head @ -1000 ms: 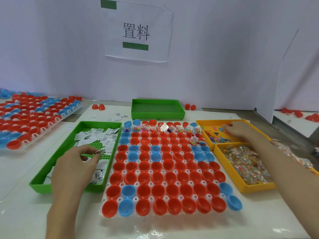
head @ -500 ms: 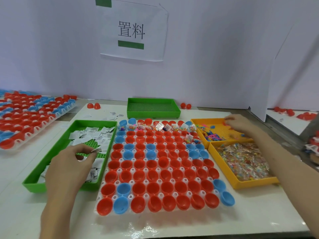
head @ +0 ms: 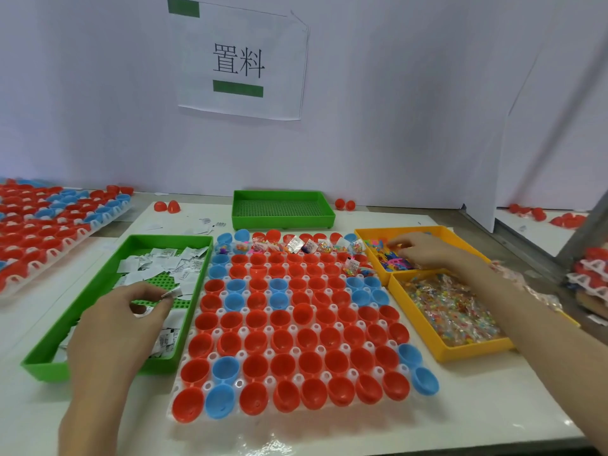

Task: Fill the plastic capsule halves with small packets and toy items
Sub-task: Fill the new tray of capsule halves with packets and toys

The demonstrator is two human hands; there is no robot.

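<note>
A white rack of red and blue capsule halves (head: pixel 296 327) fills the middle of the table. Its far row and one cup in the second row hold packets and toys; the rest look empty. My left hand (head: pixel 121 327) hovers over the green tray of white paper packets (head: pixel 98 291) and pinches a small packet (head: pixel 171 293) between thumb and fingers. My right hand (head: pixel 424 253) reaches into the far yellow tray of small colourful toys (head: pixel 394 258), fingers curled down among them; whether it holds one is hidden.
A nearer yellow tray of clear bead packets (head: pixel 454 311) sits right of the rack. An empty green tray (head: pixel 283 210) stands at the back. Another rack of capsule halves (head: pixel 49 222) lies far left. Loose red halves (head: pixel 167 207) lie near the wall.
The view has shifted a little. My left hand stays over the green tray with its packet, and my right hand stays in the toy tray with slight finger movement.
</note>
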